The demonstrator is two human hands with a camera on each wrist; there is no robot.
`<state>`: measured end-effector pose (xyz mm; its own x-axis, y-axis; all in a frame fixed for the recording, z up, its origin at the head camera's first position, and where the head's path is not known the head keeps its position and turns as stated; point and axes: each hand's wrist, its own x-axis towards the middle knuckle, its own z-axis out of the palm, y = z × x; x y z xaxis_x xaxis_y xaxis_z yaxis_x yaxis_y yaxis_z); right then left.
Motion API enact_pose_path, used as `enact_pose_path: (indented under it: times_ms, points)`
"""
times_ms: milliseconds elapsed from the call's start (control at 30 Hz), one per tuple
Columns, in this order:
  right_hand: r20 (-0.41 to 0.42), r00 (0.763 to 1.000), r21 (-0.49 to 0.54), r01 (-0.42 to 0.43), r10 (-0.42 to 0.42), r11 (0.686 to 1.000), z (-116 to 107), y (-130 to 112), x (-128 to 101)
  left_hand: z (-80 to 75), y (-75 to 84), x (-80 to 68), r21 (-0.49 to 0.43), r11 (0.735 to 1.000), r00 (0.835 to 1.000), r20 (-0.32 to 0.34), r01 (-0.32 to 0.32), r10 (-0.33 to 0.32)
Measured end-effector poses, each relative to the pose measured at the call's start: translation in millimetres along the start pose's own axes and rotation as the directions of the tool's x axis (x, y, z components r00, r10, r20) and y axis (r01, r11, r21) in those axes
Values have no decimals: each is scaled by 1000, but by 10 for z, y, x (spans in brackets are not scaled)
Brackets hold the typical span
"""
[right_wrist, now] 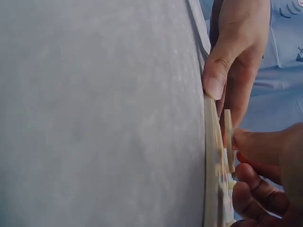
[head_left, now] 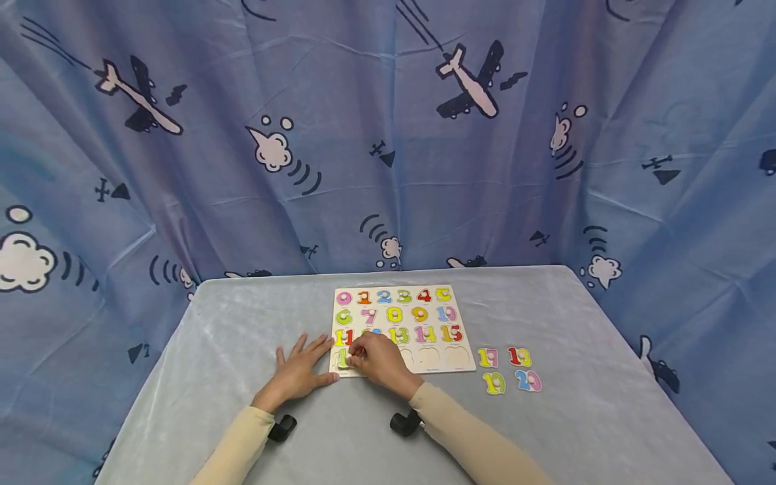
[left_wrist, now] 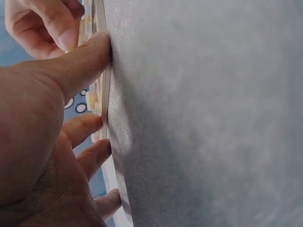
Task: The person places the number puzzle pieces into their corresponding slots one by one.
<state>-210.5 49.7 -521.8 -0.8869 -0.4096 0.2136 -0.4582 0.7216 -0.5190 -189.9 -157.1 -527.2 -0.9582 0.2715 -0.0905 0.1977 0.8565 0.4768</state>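
A wooden number puzzle board (head_left: pixel 429 359) lies on the table with number pieces in its upper three rows. Over the bottom-left recess, my right hand (head_left: pixel 382 362) pinches a number piece (right_wrist: pixel 229 137) whose visible digit is a green 1; the fingers hide the rest. In the right wrist view the piece stands slightly above the board's surface. My left hand (head_left: pixel 297 375) rests at the board's left edge, fingers spread, with thumb and fingertips touching the board's side and lower corner.
Right of the board lie loose pieces: a yellow-and-pink 17 (head_left: pixel 488 358), a red-and-yellow piece (head_left: pixel 519 357), a yellow-green piece (head_left: pixel 494 383) and a blue-and-pink 20 (head_left: pixel 529 380). A grey cloth covers the table (head_left: pixel 254 316). Behind hangs a blue curtain (head_left: pixel 339 222).
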Motion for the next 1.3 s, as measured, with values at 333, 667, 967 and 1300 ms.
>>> enact_pose_path:
  times_ms: [333, 667, 967, 1300]
  points:
    - [16, 1000, -50, 11, -11, 999, 105, -27, 56, -1, -2, -12, -21, 1000, 1000, 0, -2, 2]
    - [39, 999, -59, 24, -21, 998, -47, 40, -39, 23, -31, 7, -19, 1000, 1000, 7, -3, 3]
    - [-141, 987, -28, -79, 74, 996, -484, 453, -318, -16, -2, -21, -20, 1000, 1000, 5, 11, -11]
    - [-285, 944, -75, -195, 166, 978, -1022, 1026, -706, -2, -18, -8, -20, 1000, 1000, 13, -1, 1]
